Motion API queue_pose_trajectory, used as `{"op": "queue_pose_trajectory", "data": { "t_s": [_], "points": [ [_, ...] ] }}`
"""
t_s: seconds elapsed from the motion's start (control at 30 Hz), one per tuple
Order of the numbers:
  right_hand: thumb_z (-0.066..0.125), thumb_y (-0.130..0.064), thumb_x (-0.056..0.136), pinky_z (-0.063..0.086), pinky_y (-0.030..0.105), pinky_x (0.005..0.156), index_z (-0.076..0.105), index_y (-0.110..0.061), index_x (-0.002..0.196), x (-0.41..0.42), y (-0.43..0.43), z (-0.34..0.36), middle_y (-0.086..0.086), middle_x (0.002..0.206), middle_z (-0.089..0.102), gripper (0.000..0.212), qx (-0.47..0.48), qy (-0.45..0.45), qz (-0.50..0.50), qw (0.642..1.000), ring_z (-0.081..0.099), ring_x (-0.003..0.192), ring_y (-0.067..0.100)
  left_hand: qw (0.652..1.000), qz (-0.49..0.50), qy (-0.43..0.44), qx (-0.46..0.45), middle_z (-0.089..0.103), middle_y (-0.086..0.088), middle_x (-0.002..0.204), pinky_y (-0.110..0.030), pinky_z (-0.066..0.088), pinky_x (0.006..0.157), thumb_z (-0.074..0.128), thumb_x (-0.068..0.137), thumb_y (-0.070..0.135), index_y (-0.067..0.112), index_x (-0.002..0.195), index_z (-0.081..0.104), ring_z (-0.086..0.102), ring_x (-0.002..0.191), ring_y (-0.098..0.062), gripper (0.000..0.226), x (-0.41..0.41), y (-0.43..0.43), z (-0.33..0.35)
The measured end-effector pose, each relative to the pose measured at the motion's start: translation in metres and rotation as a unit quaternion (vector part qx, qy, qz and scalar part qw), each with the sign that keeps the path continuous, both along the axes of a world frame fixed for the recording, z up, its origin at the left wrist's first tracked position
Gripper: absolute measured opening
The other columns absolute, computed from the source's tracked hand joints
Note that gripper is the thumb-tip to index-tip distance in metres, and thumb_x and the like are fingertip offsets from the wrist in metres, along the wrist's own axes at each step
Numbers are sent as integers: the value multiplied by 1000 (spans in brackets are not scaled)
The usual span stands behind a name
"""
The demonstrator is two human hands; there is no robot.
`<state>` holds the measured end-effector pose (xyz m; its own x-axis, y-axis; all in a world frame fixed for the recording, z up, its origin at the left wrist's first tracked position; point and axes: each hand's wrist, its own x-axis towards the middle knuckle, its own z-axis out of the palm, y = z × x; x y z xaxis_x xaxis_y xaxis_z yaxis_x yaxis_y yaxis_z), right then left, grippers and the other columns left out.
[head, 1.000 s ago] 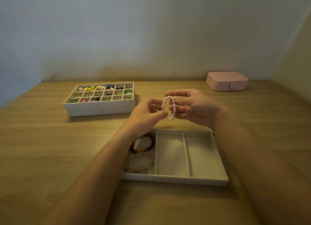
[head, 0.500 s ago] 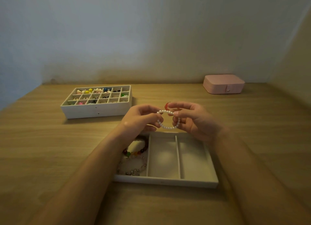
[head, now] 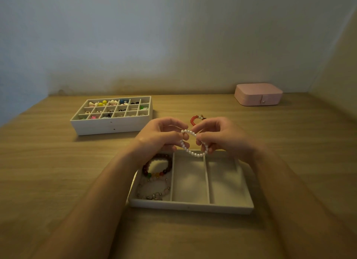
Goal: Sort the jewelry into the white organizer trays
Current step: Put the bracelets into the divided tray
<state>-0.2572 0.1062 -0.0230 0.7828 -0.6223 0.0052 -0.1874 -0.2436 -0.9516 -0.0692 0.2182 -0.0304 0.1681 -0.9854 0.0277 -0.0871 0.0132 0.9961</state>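
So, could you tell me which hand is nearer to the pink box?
Right. The right hand is nearer the camera and left of the pink box; the left hand is farther left.

Left hand [head: 160, 136] and right hand [head: 222, 138] hold a pearl bracelet [head: 193, 153].
They pinch its opposite sides above the far wall of the three-compartment tray [head: 190, 208] near the desk's [head: 58, 181] front edge. The tray's left compartment holds a dark bead bracelet [head: 168, 168] and a pale bracelet [head: 154, 196]. A red bracelet [head: 193, 120] lies just behind the hands, a grid tray [head: 108, 126] sits toward the back left, and a pink box [head: 257, 94] toward the back right.
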Motion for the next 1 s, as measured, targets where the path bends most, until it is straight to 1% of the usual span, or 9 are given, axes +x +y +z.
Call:
{"op": "queue_pose_trajectory", "data": {
  "t_s": [0.1,0.27,0.37,0.47,0.57,0.67,0.77,0.9,1.0],
  "points": [
    [74,-7,90,59,29,64,72,-9,106,-2,0,3,15,92,75,17,-27,26,15,999,70,72,18,996,-17,-83,17,76,-9,95,-33,59,73,71,88,3,9,109,65,73,85,-25,23,1,2,5],
    [79,-12,87,60,28,63,75,-12,101,0,2,4,7,87,78,14,-81,91,28,992,76,78,20,982,-47,-181,38,76,-11,88,-42,57,71,77,85,10,11,102,66,71,80,-33,20,-1,5,9],
    [78,-14,88,59,29,62,76,-10,101,1,3,3,7,85,78,14,-89,112,41,989,76,77,23,976,-52,-206,49,76,-11,82,-40,56,69,74,87,11,8,99,66,69,71,-24,15,-2,6,9],
    [78,-18,88,59,36,63,77,-11,96,3,3,2,6,81,78,11,-121,135,39,983,76,72,23,965,-47,-251,61,77,-5,79,-41,59,74,75,87,14,10,96,68,72,72,-20,12,-3,5,7],
    [77,-16,89,56,28,55,77,-11,92,3,3,2,3,74,77,5,-146,156,41,976,73,63,19,952,-40,-298,50,77,0,78,-37,61,78,77,85,17,15,91,71,73,73,-15,10,-2,3,5],
    [75,-9,89,51,22,50,77,-10,88,3,3,0,3,67,75,2,-180,158,27,970,67,55,16,948,-39,-313,48,77,2,79,-31,60,74,79,83,17,18,90,72,73,73,-12,10,-2,2,2],
    [75,-13,89,51,20,52,78,-13,87,4,2,-3,0,67,75,3,-206,136,8,969,68,56,14,942,-18,-334,21,76,4,82,-27,57,67,81,81,17,18,88,73,70,73,-5,11,-3,0,-1],
    [77,-18,88,53,18,58,79,-20,89,5,4,0,-6,76,73,3,-221,122,32,967,67,66,5,948,-18,-317,-3,75,2,85,-35,59,80,81,80,14,13,89,74,70,81,-9,12,-5,-1,-2],
    [68,-5,90,60,30,60,79,-16,92,4,6,1,2,76,76,15,-193,133,41,971,71,65,19,944,-23,-330,1,75,4,86,-34,59,80,80,81,9,13,90,75,71,80,-6,10,-4,-1,-2]
  ]
}}
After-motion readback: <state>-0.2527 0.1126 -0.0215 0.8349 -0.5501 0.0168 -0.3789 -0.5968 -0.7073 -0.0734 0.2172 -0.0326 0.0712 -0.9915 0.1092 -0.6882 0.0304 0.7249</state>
